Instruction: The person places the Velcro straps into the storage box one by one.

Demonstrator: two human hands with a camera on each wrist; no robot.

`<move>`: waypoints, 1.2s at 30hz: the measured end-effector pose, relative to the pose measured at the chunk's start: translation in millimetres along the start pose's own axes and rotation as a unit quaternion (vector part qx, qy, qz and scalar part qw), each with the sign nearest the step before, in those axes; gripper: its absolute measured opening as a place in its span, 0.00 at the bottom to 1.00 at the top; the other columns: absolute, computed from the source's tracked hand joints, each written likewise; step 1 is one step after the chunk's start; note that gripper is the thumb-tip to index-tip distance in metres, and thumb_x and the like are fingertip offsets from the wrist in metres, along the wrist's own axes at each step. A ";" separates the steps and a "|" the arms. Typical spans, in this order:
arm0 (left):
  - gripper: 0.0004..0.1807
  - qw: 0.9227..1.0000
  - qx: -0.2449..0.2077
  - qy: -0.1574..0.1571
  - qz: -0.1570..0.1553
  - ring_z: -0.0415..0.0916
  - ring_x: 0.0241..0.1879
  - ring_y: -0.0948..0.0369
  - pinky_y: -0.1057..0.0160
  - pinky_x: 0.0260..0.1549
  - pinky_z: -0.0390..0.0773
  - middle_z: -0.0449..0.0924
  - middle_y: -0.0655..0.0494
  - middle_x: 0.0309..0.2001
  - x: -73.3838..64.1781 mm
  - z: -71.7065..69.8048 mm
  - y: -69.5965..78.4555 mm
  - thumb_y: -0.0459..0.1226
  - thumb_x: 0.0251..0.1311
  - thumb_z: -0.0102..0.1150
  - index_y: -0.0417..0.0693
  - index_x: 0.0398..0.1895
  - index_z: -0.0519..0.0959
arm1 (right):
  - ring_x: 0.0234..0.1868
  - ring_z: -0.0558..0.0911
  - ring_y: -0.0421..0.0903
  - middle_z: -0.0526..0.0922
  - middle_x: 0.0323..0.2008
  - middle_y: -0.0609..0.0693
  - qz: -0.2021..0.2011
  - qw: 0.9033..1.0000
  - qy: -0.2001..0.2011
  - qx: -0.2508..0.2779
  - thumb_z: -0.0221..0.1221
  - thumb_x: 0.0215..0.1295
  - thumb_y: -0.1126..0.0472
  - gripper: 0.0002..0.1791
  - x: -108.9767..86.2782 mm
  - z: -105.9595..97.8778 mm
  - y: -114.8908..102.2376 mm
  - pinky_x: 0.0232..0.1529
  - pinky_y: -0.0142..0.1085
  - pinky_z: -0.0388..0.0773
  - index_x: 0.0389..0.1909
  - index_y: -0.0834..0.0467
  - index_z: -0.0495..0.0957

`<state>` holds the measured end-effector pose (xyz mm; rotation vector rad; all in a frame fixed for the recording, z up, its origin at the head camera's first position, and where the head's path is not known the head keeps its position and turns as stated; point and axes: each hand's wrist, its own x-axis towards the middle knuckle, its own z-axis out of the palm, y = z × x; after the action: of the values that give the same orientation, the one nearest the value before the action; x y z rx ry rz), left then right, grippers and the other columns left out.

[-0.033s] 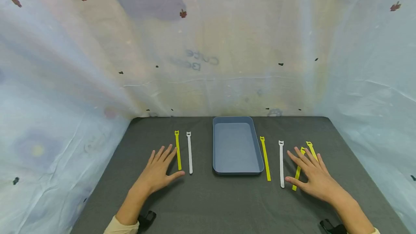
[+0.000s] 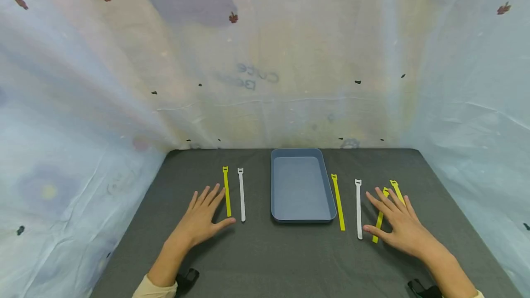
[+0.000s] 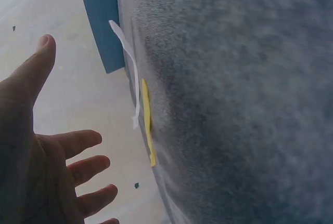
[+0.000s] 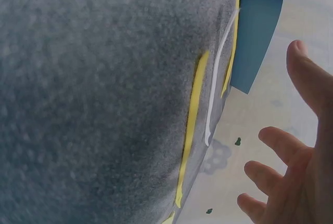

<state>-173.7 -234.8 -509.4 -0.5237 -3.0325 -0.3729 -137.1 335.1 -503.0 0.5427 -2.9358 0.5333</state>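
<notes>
My left hand (image 2: pixel 200 222) is held over the dark cloth with its fingers spread and nothing in it. Its index fingertip overlaps a yellow strap (image 2: pixel 226 187) with a slotted head, and a white strap (image 2: pixel 242 197) lies just right of that. My right hand (image 2: pixel 399 229), likewise spread, holds nothing. It partly covers a yellow strap (image 2: pixel 379 220) and another yellow strap (image 2: pixel 395 187) behind its fingers. To its left lie a white strap (image 2: pixel 358 210) and a yellow strap (image 2: pixel 338 203). In the wrist views, the left fingers (image 3: pixel 88 169) and right fingers (image 4: pixel 265 177) are clear of the straps.
Between the hands, a shallow blue-grey tray (image 2: pixel 303 220) stands on the dark grey cloth (image 2: pixel 290 261). A pale printed curtain (image 2: pixel 290 59) hangs behind the table's back edge and along both sides. Black bands (image 2: pixel 187 280) sit at the wrists.
</notes>
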 end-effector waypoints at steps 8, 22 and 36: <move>0.56 1.000 0.004 -0.008 0.008 0.48 0.84 0.38 0.29 0.80 0.45 0.52 0.43 0.86 4.7 0.1 0.4 0.73 0.67 0.55 0.47 0.86 0.60 | 0.83 0.51 0.74 0.56 0.83 0.67 0.026 0.999 -0.017 0.009 0.68 0.69 0.34 0.53 1.2 1.0 0.7 0.81 0.61 0.15 0.88 0.43 0.53; 0.57 0.999 -0.012 -0.030 0.012 0.45 0.85 0.39 0.31 0.81 0.43 0.53 0.43 0.86 13.3 6.4 13.0 0.74 0.66 0.57 0.49 0.87 0.58 | 0.83 0.51 0.73 0.56 0.83 0.69 0.030 0.999 -0.013 0.029 0.68 0.70 0.36 0.52 4.1 5.3 9.5 0.81 0.65 0.19 0.88 0.45 0.54; 0.57 0.998 -0.004 -0.038 0.054 0.45 0.85 0.42 0.34 0.83 0.43 0.50 0.45 0.87 29.1 12.5 28.7 0.75 0.67 0.53 0.49 0.88 0.56 | 0.80 0.53 0.78 0.56 0.81 0.72 0.043 0.999 -0.015 0.026 0.67 0.71 0.36 0.51 13.5 5.7 27.0 0.79 0.74 0.29 0.86 0.53 0.58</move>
<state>-191.5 -196.1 -512.6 -0.7148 -3.0585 -0.3679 -159.7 352.3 -514.7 0.4360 -2.9921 0.6180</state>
